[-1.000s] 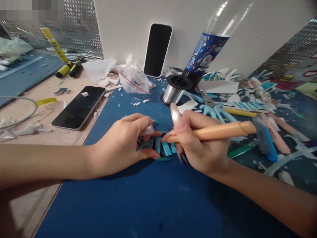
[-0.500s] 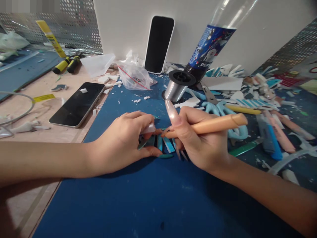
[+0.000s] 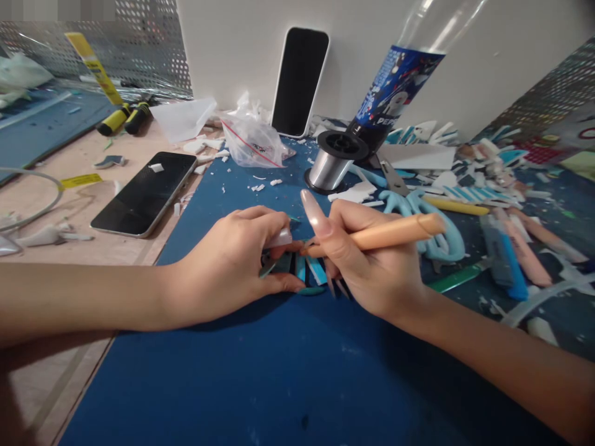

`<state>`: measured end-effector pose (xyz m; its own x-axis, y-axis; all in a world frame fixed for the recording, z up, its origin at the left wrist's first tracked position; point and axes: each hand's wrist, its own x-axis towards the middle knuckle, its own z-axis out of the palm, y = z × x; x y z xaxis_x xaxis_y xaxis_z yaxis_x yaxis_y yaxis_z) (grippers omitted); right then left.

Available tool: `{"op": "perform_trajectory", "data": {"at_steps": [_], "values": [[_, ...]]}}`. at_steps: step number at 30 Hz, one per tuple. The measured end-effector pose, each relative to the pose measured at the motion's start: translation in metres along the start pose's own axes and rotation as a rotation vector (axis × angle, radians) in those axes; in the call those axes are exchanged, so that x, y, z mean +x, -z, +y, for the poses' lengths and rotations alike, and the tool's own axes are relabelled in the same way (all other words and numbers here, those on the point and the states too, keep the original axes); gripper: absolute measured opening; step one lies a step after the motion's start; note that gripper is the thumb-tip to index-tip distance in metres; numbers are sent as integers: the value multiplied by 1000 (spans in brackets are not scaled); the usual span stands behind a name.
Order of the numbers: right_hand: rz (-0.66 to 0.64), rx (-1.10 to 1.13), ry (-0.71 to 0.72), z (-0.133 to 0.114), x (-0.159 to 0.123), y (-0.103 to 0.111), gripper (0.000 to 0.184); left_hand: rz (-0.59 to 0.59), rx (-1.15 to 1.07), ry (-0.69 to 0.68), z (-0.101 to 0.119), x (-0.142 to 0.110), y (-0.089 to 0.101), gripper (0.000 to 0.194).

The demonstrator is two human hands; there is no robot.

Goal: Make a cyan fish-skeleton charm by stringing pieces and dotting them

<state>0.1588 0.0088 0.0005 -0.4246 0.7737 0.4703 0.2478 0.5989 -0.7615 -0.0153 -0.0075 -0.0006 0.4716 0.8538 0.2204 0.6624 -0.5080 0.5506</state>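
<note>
So I've got the right hand (image 3: 372,266) wrapped around an orange pen-shaped tool (image 3: 395,234), and that grip is properly closed on it, blunt end pointing off to the right and the narrow end aimed left. The tip comes down by the far ends of some light-blue strips (image 3: 316,271), right next to the left index finger. Can't tell from my feed if it's actually touching them.

The strips are on the blue mat (image 3: 209,378), between both hands. My left hand (image 3: 227,266) is curled over their left side, thumb on the near side and index finger on the far side. Whether that grip is pinching a piece or just steadying it, I honestly can't tell, the fingers cover too much.

Beyond the hands there's a wire spool (image 3: 330,170) upright on the mat, with a Pepsi bottle (image 3: 393,93) just behind it, tilted to the right in my view. A white-edged phone (image 3: 300,80) leans on the far wall, with a zip bag (image 3: 253,145) to its near left. Second phone (image 3: 144,195) is flat on the table (image 3: 125,253) at left, a white scrap on its screen. Right side is a mess: light-blue-handled scissors (image 3: 450,241) just past the right hand, green knife (image 3: 458,277) nearer.
</note>
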Motion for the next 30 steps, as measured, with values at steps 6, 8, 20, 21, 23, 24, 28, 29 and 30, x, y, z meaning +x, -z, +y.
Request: {"op": "perform_trajectory", "data": {"at_steps": [6,8,20,21,23,24,28,29,30], "values": [[66,9,-8,-1,-4,0,41,-22,-25,27,-1,-1,0,30],[77,-3,-17,-1,-4,1,43,-31,-26,29,0,-1,0,31],[16,-1,-13,-2,-2,1,46,-14,-2,-11,2,0,1,30],[13,-2,-10,-2,-1,1,45,-19,2,-3,1,0,1,30],[20,1,-2,-2,-2,1,44,-27,7,9,1,-1,1,30],[27,3,-2,-2,-2,1,43,-27,3,9,1,-1,1,30],[35,30,-11,-2,-3,1,43,-15,-20,-12,0,-1,0,29],[29,42,-10,-2,-3,1,43,-12,-19,-14,0,-1,0,28],[21,53,-3,-2,-3,1,43,-12,-16,-14,-1,-1,0,28]]}}
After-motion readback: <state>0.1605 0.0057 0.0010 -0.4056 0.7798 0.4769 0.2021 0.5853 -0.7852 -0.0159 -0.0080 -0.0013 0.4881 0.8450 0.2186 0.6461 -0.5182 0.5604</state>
